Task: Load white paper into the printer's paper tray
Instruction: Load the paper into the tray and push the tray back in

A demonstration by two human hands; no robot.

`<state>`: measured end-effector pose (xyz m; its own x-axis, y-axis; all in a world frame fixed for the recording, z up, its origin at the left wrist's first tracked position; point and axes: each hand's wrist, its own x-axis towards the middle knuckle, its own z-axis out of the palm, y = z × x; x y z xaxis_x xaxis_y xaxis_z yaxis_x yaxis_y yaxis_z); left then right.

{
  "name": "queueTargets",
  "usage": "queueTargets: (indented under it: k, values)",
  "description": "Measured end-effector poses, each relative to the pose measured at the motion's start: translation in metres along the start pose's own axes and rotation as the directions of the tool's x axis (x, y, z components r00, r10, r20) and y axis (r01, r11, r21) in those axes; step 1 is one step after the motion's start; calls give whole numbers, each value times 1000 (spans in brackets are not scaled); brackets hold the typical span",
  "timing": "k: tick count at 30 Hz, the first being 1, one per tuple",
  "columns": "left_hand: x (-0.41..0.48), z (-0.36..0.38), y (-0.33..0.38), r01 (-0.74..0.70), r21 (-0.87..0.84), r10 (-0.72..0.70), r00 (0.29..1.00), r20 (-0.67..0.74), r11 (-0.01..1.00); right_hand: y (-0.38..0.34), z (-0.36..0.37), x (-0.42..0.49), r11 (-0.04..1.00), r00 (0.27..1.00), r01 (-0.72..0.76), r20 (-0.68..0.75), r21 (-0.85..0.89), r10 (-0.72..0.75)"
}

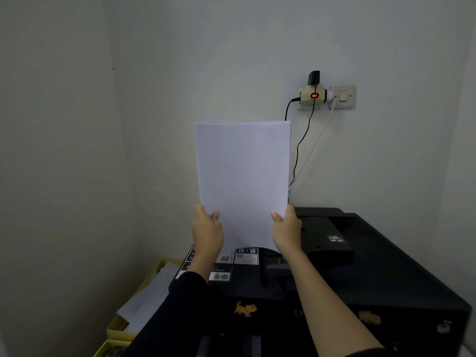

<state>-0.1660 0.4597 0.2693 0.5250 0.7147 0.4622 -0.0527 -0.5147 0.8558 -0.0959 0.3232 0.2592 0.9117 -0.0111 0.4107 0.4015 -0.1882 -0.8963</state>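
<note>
A stack of white paper (243,173) stands upright in front of the wall, above the back of a black printer (373,284). My left hand (206,230) grips its lower left edge and my right hand (287,229) grips its lower right edge, thumbs on the near face. The paper's bottom edge hangs just over the printer's rear paper slot (273,264), which is partly hidden behind my hands. Label stickers (246,256) sit on the printer top beside the slot.
A wall socket with an adapter and red light (313,95) feeds black and white cables down behind the printer. A switch (342,96) is beside it. Left of the printer, loose sheets (152,292) lie in a yellow box (116,331). The corner wall is close on the left.
</note>
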Motion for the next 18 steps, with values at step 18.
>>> queueTargets:
  k: [18]
  values:
    - [-138, -35, 53, 69, 14, -70, 996, 62, 998, -5, -137, -97, 981, 969, -193, -160, -34, 186]
